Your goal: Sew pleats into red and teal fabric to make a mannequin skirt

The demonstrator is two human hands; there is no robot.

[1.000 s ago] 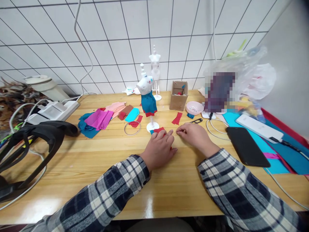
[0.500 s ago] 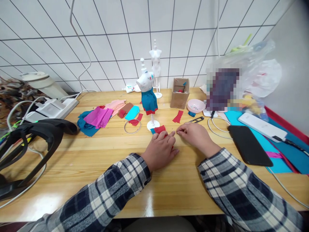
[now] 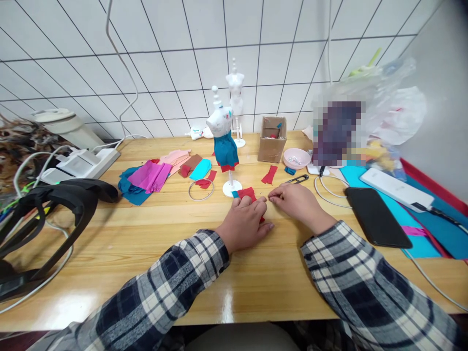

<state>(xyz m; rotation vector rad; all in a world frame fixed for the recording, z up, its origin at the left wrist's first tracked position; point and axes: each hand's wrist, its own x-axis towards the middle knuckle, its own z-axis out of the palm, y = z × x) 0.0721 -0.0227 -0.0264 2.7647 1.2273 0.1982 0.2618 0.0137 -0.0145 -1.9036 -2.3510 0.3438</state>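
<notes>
My left hand [image 3: 244, 222] lies palm down on a piece of red cloth [image 3: 247, 194], fingers spread and slightly bent, pressing it to the table. A teal strip [image 3: 235, 194] edges that cloth, and part of it is hidden under the hand. Just to the right, my right hand [image 3: 298, 202] is closed in a pinch close above the wood; whatever is between its fingertips is too small to make out. Behind the cloth stands a small white dress form [image 3: 220, 122] wearing a teal skirt with a red hem [image 3: 225, 152]. Thread snips [image 3: 299, 179] lie beyond my right hand.
Fabric scraps [image 3: 149, 176] and a metal ring [image 3: 201, 190] lie left. Toward the wall are a second dress form [image 3: 234, 92], a cardboard box [image 3: 272, 146] and a pink bowl [image 3: 297, 165]. A phone [image 3: 378, 217] rests right; a black headset [image 3: 73, 234] sits left.
The fingers of my left hand have shifted slightly, and more of the red cloth shows beyond them. My right hand keeps its pinch in nearly the same place.
</notes>
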